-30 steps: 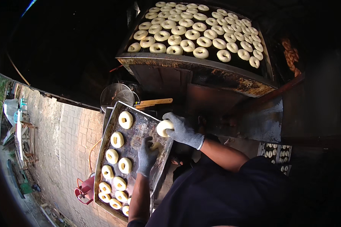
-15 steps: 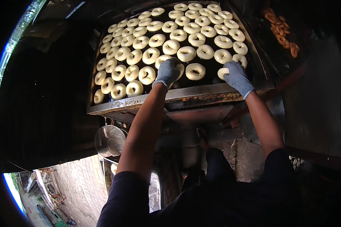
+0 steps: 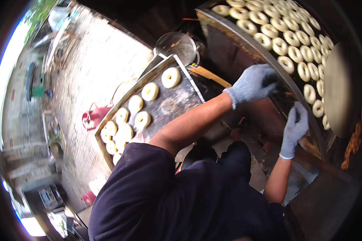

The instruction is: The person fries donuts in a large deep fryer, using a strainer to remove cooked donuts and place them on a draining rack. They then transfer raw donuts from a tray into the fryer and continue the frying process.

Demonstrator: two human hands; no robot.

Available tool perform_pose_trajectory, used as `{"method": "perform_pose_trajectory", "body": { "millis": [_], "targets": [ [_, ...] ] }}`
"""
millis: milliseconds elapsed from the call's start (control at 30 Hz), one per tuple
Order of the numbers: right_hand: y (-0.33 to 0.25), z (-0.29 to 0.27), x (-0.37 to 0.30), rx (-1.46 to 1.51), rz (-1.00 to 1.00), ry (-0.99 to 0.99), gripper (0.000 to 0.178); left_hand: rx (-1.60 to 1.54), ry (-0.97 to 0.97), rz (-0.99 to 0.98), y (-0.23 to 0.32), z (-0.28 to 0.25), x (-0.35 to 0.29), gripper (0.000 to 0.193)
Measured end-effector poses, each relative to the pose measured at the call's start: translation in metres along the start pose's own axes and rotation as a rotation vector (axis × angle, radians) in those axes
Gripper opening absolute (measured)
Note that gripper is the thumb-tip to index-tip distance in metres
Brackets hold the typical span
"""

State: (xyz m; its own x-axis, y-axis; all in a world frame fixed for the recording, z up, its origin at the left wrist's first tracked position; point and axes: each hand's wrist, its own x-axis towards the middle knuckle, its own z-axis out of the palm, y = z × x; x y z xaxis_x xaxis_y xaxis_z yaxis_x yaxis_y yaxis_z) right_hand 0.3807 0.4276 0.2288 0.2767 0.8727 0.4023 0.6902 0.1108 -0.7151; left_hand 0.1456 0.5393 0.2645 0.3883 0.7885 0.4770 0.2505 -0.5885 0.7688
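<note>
Both my hands wear grey knit gloves. My left hand is just off the near edge of a large metal frying vat, its fingers bent with a gap from the thumb and nothing seen in them. Lower right, my right hand is beside the same edge, thumb and fingers apart, empty. Many pale dough rings lie in the dark vat. To the left of my left arm, a metal tray holds several more pale dough rings.
A round wire strainer stands between tray and vat, near a yellow-orange bar. Browned twisted pieces are at the far right, below a blurred pale rounded shape. A red container stands on the paving left of the tray.
The view has swung left, bringing the tray into sight. Both hands have come away from the dough rings in the vat and let them go.
</note>
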Motion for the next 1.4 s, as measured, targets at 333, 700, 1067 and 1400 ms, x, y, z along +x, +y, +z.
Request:
{"method": "perform_pose_trajectory", "body": {
  "millis": [333,700,1067,1400],
  "targets": [
    [-0.211,0.320,-0.108,0.222,-0.315,-0.619,0.053,0.920,0.326,-1.376,-0.090,-0.349,-0.375,0.053],
    [-0.194,0.410,-0.106,-0.051,-0.185,-0.482,0.047,0.515,0.513,-1.032,-0.160,-0.322,-0.419,0.038],
    [-0.028,0.004,0.006,0.122,0.058,0.188,0.035,-0.055,-0.090,-0.395,-0.011,-0.073,-0.022,0.040],
    [0.215,-0.073,0.189,-0.457,0.128,0.057,0.035,0.248,-0.525,0.151,-0.082,0.264,0.169,0.020]
  ]
}}
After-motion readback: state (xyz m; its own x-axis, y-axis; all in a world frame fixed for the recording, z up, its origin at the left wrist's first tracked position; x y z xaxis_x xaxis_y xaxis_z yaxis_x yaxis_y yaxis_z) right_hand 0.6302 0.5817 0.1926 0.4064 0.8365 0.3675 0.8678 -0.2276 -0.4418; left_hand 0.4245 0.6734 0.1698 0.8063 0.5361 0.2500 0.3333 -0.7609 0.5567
